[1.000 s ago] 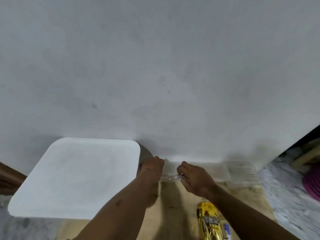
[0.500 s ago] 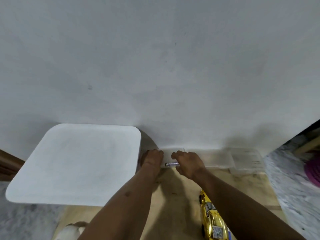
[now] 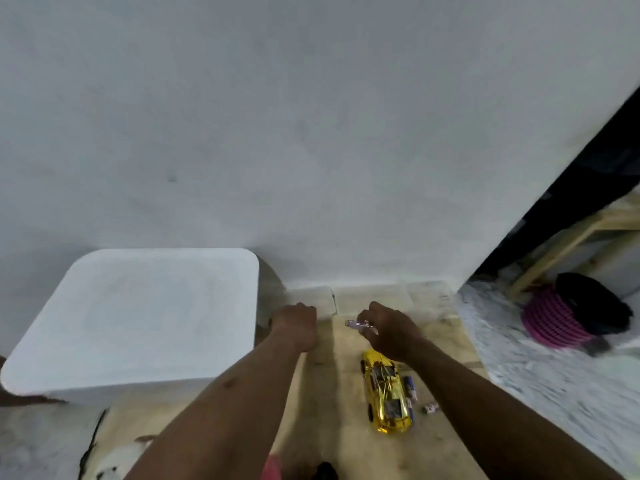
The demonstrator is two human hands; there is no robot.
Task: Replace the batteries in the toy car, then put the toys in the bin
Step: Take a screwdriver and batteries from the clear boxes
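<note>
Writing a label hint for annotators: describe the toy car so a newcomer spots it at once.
Right of the big white box by the wall lies a pale wooden board. On it, just nearer the person than the right hand, which pinches a small clear tool, lies the toy car: the only shiny gold-yellow thing, far bigger than the small batteries beside it.

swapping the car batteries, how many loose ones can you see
2. One battery lies beside the yellow toy car, on the side nearer the right forearm; the other battery lies just beyond it. More may be hidden under the car or arm.
</note>
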